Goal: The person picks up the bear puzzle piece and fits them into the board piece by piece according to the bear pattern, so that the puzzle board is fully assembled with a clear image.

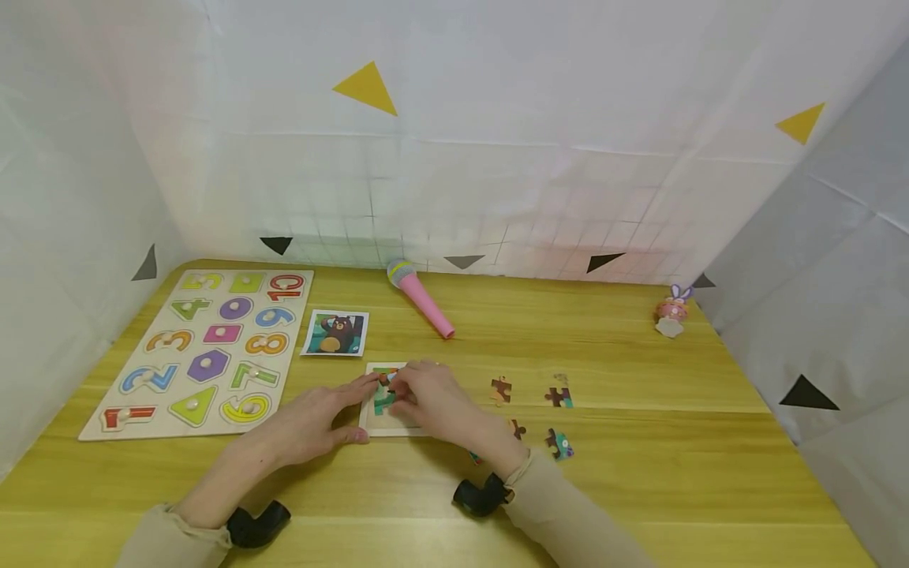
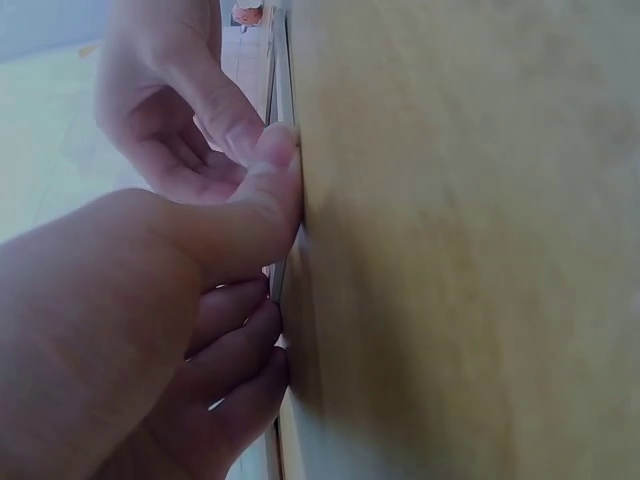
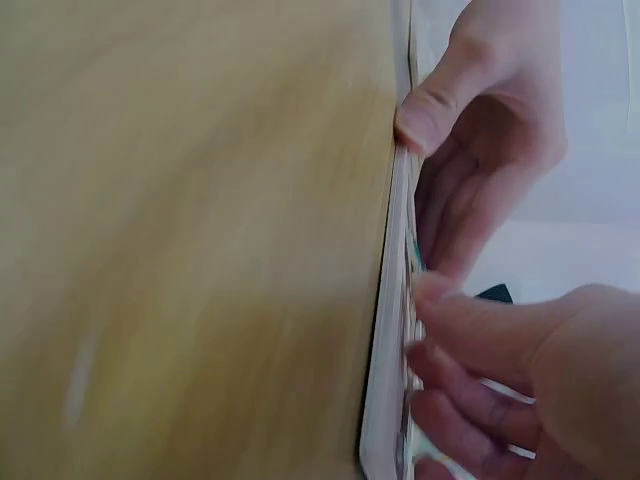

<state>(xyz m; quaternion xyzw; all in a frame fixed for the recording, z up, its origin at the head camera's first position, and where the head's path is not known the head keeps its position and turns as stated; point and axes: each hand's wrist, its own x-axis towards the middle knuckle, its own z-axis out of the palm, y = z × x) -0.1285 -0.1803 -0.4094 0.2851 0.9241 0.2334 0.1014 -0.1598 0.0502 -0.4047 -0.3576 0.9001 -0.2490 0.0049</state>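
Observation:
A small jigsaw puzzle in a pale wooden tray lies on the table, partly filled with coloured pieces and half covered by the hands. My left hand rests at the tray's left side, fingertips at its upper left and thumb at the lower left corner. Over the middle of the tray, my right hand pinches a puzzle piece down at the picture, thumb and forefinger bent; the piece is mostly hidden by the fingers. In the right wrist view the right thumb is close against the tray's surface.
Several loose puzzle pieces lie right of the tray. A bear picture card is behind it, a number-and-shape board at left. A pink toy microphone lies at the back; a small bunny figure stands far right.

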